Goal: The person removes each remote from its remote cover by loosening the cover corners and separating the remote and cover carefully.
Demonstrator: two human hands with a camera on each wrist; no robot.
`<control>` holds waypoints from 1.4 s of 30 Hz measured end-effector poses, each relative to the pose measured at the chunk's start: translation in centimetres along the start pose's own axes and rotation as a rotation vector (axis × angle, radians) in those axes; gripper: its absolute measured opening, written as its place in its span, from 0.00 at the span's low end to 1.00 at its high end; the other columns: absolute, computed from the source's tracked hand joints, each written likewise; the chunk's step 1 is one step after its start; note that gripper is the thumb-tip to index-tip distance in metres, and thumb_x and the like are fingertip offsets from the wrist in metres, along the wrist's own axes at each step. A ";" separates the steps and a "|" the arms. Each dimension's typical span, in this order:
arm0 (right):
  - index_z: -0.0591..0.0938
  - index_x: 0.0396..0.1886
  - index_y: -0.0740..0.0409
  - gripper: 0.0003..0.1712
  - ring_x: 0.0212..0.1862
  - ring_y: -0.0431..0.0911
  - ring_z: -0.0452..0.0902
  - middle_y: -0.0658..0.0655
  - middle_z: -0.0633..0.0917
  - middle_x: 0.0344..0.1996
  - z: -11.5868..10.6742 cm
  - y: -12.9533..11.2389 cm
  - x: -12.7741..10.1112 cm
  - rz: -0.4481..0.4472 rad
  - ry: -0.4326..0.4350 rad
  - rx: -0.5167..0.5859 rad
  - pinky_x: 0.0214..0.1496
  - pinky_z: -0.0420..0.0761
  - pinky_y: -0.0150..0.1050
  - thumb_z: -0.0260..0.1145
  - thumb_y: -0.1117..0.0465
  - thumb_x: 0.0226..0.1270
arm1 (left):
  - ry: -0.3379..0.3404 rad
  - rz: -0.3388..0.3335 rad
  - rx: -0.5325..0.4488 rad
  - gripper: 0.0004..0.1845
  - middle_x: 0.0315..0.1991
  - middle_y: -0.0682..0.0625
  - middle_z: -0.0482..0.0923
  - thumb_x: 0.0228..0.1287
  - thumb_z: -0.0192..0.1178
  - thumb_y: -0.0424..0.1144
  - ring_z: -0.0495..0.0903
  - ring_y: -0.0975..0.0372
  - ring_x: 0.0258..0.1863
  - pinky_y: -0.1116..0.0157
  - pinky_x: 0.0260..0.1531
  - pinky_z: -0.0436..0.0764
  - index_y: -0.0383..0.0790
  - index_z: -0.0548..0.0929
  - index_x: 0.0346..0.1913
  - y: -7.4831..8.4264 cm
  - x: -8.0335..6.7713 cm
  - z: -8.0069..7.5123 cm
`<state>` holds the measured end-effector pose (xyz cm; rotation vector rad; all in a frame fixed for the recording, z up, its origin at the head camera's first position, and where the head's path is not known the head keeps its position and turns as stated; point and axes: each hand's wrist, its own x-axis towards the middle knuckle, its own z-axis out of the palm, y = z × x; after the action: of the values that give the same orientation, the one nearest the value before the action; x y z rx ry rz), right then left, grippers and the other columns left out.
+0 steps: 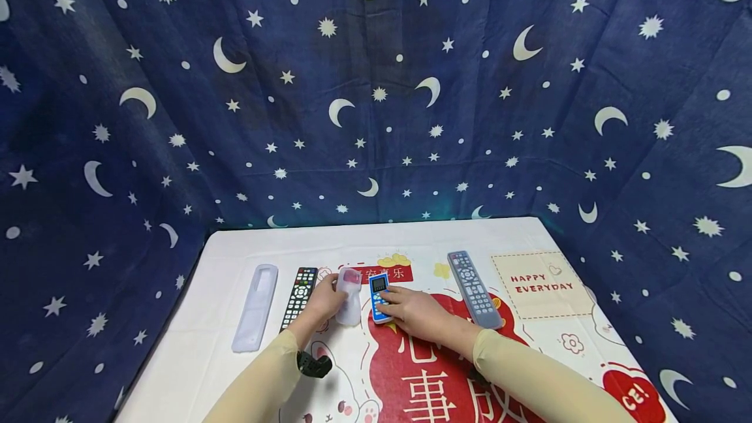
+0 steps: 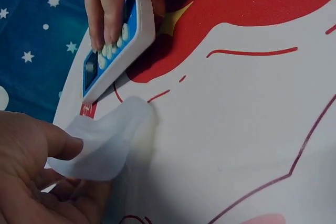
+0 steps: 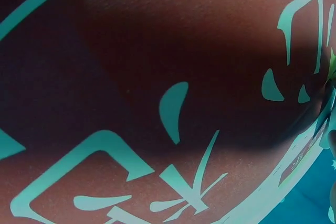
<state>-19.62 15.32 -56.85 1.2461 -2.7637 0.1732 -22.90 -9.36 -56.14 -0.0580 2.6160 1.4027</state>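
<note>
My left hand (image 1: 325, 297) pinches a small translucent, soft-looking remote cover (image 1: 349, 299) between thumb and fingers. In the left wrist view that cover (image 2: 105, 145) bends slightly, close over the tabletop. Just right of it, my right hand (image 1: 414, 312) holds a small blue-and-white remote control (image 1: 379, 289) with a little dark screen. Fingers (image 2: 111, 9) of that hand lie across the pale buttons, and the remote (image 2: 126, 51) is tilted on its side edge in the left wrist view. The right wrist view shows mostly printed tablecloth, with the hand barely inside its right edge.
A black remote (image 1: 299, 296) lies beside my left hand, partly behind it. Farther left is a long translucent cover (image 1: 256, 309). To the right of my right hand lies a long grey remote (image 1: 474, 289). A printed cloth (image 1: 470, 235) covers the table, and a starry curtain (image 1: 376, 136) surrounds it.
</note>
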 end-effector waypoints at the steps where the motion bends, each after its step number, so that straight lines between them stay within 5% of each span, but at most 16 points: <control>1: 0.80 0.69 0.42 0.29 0.71 0.50 0.70 0.51 0.79 0.67 0.1 0.0 0.0 0.001 -0.009 -0.010 0.63 0.79 0.43 0.71 0.50 0.69 | -0.005 0.004 0.019 0.33 0.61 0.25 0.73 0.62 0.60 0.26 0.76 0.37 0.60 0.45 0.55 0.80 0.21 0.66 0.70 0.1 -0.1 0.0; 14: 0.76 0.72 0.40 0.30 0.72 0.49 0.68 0.51 0.75 0.71 0.7 0.2 -0.5 0.025 -0.047 -0.002 0.65 0.77 0.47 0.68 0.49 0.72 | -0.074 0.025 0.150 0.41 0.70 0.20 0.59 0.58 0.58 0.26 0.64 0.33 0.69 0.41 0.64 0.71 0.17 0.57 0.74 0.4 -1.5 -0.9; 20: 0.77 0.72 0.41 0.29 0.72 0.50 0.69 0.51 0.75 0.70 0.7 0.1 -0.5 0.015 -0.048 0.008 0.66 0.76 0.47 0.68 0.50 0.72 | -0.062 0.055 0.170 0.41 0.69 0.22 0.62 0.55 0.60 0.28 0.64 0.34 0.68 0.41 0.66 0.68 0.19 0.60 0.73 0.3 -1.9 -1.0; 25: 0.77 0.72 0.41 0.30 0.73 0.49 0.66 0.50 0.73 0.72 0.0 -0.1 -0.6 0.109 -0.072 0.121 0.69 0.73 0.51 0.68 0.49 0.71 | -0.041 0.115 0.185 0.42 0.71 0.25 0.61 0.54 0.61 0.30 0.60 0.34 0.71 0.40 0.70 0.62 0.23 0.61 0.75 0.5 -2.4 -0.9; 34: 0.82 0.67 0.46 0.24 0.70 0.51 0.70 0.53 0.77 0.68 -2.3 1.2 -1.9 0.296 0.049 0.237 0.69 0.72 0.55 0.68 0.54 0.72 | -0.013 0.235 0.100 0.39 0.73 0.30 0.63 0.57 0.58 0.30 0.59 0.36 0.73 0.40 0.72 0.58 0.29 0.64 0.75 2.5 -3.6 -0.1; 42: 0.83 0.65 0.52 0.25 0.69 0.56 0.72 0.56 0.80 0.65 -3.5 4.3 -4.0 0.397 0.201 0.288 0.68 0.70 0.61 0.69 0.59 0.69 | -0.136 0.302 -0.053 0.38 0.73 0.30 0.62 0.60 0.57 0.29 0.61 0.39 0.72 0.40 0.71 0.59 0.33 0.65 0.76 5.1 -5.3 2.6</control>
<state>-20.08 21.65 -54.21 0.6586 -2.8383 0.7081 -17.94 -4.62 -52.47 0.4276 2.5541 1.5057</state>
